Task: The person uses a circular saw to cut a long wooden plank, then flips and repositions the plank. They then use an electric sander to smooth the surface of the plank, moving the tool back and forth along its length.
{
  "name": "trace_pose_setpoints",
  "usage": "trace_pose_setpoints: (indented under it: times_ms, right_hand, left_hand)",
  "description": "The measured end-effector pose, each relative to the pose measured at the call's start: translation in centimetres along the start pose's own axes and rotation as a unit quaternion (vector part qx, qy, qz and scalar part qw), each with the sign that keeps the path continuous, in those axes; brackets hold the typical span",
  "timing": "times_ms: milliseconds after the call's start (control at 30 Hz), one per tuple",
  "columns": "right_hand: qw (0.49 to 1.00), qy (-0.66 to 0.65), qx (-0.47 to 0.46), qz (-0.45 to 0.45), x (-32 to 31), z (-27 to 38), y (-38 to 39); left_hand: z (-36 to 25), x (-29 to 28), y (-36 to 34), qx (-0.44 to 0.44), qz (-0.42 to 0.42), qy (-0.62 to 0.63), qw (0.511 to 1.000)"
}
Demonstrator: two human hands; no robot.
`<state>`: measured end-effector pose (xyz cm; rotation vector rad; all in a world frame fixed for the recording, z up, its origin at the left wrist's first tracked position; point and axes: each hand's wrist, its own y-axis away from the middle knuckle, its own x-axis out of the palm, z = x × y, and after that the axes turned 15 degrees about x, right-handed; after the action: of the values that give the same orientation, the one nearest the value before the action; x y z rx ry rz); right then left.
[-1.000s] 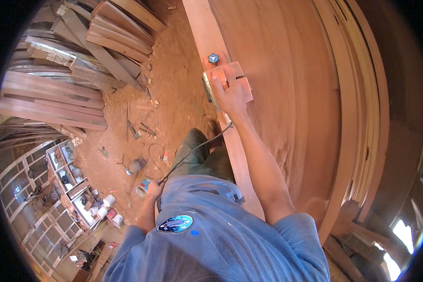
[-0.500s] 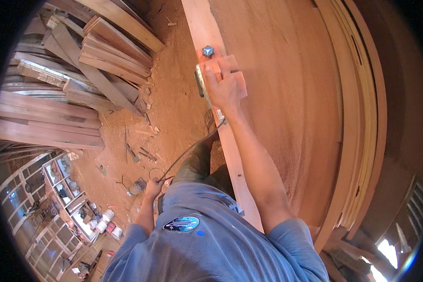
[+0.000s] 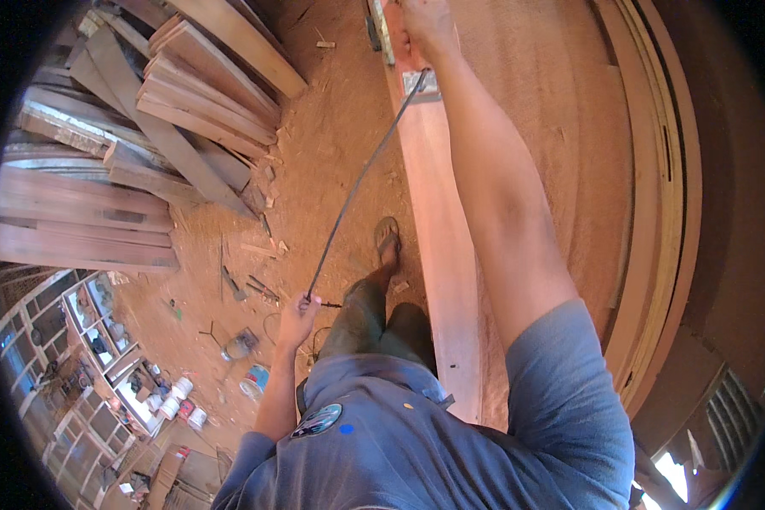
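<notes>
My right hand (image 3: pixel 425 25) is stretched far out at the top edge, gripping a power tool (image 3: pixel 420 82) that rests on a long reddish plank (image 3: pixel 438 246). Only the tool's metal rear part shows below the hand. A dark cord (image 3: pixel 357 187) runs from the tool down and left to my left hand (image 3: pixel 297 316), which is closed around it beside my hip. The cord hangs nearly straight between the two hands. My foot in a sandal (image 3: pixel 388 240) stands on the dusty floor next to the plank.
A wide wooden panel (image 3: pixel 561 110) lies right of the plank, with curved wooden mouldings (image 3: pixel 663 212) beyond it. Stacked planks (image 3: pixel 144 119) fill the upper left. Small tools (image 3: pixel 242 344), tins (image 3: pixel 178 399) and window frames (image 3: pixel 85 340) sit on the sawdust floor at lower left.
My right hand has pushed the tool farther away along the plank, the arm now almost straight. My left hand has come forward and holds the cord up off the floor.
</notes>
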<state>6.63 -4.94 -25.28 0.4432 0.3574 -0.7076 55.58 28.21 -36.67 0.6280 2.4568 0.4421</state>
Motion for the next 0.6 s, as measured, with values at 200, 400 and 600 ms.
trace_pose_setpoints:
  times_ms: [200, 400, 600]
  right_hand:
    - [0.992, 0.017, -0.113, 0.054, -2.6, -6.6, 3.7]
    - [0.988, 0.021, -0.151, -0.012, -9.5, -16.8, 26.3]
    - [0.976, 0.073, 0.155, 0.131, -21.8, -32.4, 54.5]
  left_hand:
    - [1.7, -1.4, 3.0, -0.05, 0.033, -0.067, 0.996]
    - [12.3, -2.1, 12.8, -0.054, 0.06, -0.224, 0.971]
    - [13.1, -0.4, 16.6, -0.061, 0.103, -0.233, 0.965]
